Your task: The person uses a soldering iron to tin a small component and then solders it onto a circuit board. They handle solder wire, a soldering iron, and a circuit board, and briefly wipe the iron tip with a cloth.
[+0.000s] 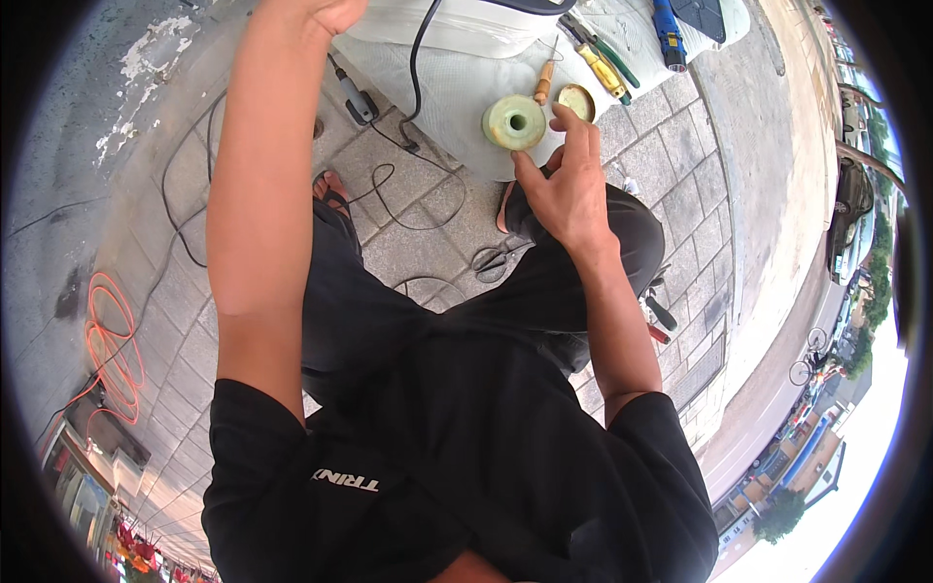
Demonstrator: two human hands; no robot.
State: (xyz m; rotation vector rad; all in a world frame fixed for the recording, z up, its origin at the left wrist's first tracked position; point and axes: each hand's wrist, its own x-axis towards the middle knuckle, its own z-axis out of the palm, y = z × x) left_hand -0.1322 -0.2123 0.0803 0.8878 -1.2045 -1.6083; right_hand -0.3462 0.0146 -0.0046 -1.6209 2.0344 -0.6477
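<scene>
My right hand (571, 189) hovers just on the near side of a pale green round spool (513, 122) with a dark hole in its middle. Thumb and index finger are spread apart, and I see nothing between them. The fingertips come close to the spool and to a small round tin (576, 100) with a gold-coloured rim; whether they touch cannot be told. A wooden-handled awl (543, 84) lies beside the spool. My left arm reaches far forward, and only part of my left hand (337, 12) shows at the top edge, its fingers cut off.
A white sheet (447, 107) bears a white, black-edged housing (466, 27), yellow-handled tools (603, 73) and a blue flashlight (669, 37). A grey corded handle (356, 100) lies left, with black cables looping over the paving. Orange cable (119, 335) lies coiled farther left.
</scene>
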